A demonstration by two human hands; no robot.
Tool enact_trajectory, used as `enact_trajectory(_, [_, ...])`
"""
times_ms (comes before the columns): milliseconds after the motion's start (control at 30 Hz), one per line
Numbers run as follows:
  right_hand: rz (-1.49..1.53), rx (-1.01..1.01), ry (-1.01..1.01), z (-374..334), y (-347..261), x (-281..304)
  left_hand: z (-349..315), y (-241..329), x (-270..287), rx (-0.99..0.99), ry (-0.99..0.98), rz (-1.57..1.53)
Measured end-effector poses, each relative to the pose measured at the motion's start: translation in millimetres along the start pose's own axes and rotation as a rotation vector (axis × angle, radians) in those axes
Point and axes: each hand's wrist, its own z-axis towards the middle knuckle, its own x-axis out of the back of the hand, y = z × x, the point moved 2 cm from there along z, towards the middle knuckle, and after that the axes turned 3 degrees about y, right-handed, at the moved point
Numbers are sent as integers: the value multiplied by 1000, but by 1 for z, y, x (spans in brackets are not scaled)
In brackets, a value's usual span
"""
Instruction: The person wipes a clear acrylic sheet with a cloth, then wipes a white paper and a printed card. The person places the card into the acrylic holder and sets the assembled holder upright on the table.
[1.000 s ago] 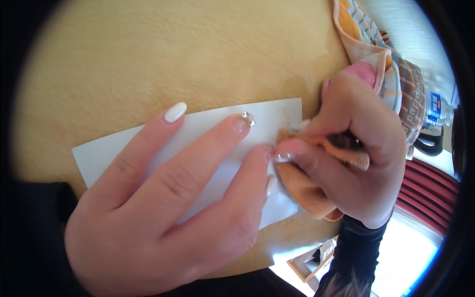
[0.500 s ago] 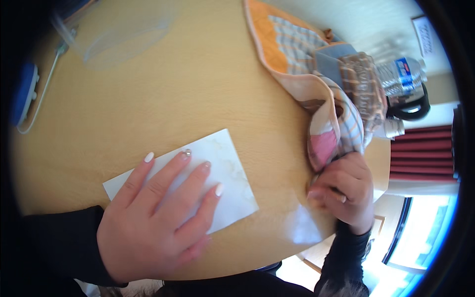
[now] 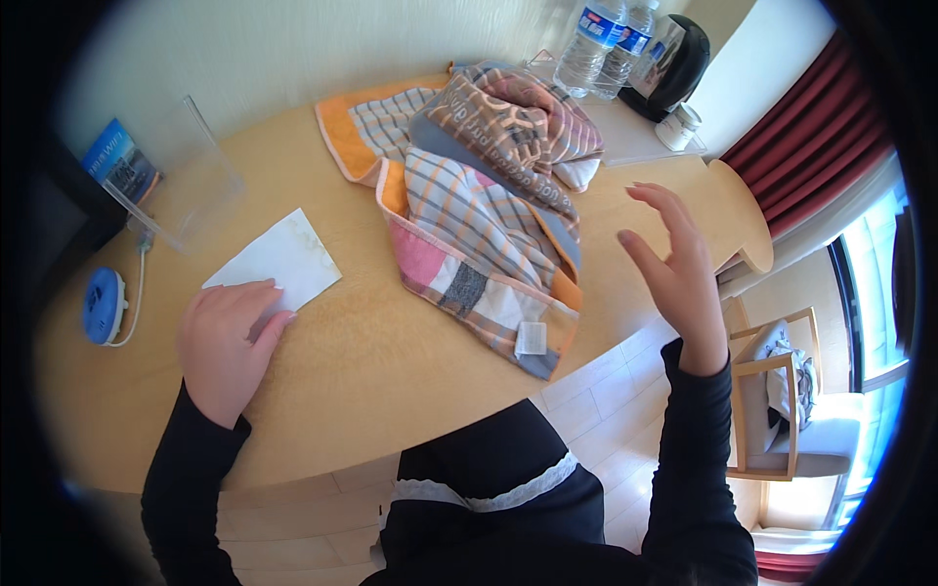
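Observation:
My left hand (image 3: 232,337) rests over the near left end of a white sheet of paper (image 3: 296,256), which has faint marks near its far edge. Its fingers lie bent on the paper with the thumb apart from them. To the right spreads a checked patchwork towel (image 3: 479,210) in orange, grey, pink and white, with a white label near its closest corner. A bunched brown checked towel (image 3: 508,127) lies against its far side. My right hand (image 3: 676,269) is raised beside the towel, holding nothing, thumb and fingers spread apart.
A round blue device (image 3: 102,306) with a white cable and a clear plastic stand (image 3: 210,166) are at the left. Water bottles (image 3: 593,49), a black kettle (image 3: 681,63) and a white cup (image 3: 678,127) stand at the back right. Beyond the table is a chair (image 3: 777,400).
The view has swung and drawn back. My right hand has let go of the towel's edge, which now lies spread nearer. My left hand has shifted to the paper's near end.

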Motion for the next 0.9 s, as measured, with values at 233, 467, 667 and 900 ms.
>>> enact_trajectory(233, [197,67,107,45,-10,-45,16,82,-13,-89,135,-189])
enact_trajectory(467, [753,295,-293,90,-56,-76,60,116,-69,-312,-20,-478])
enact_trajectory(667, [620,161,-367,16,-30,-33,58,149,-60,-356,-108,-529])
enact_trajectory(900, [691,322,-372,-6,-27,-45,45,140,-64,-115,-10,-693])
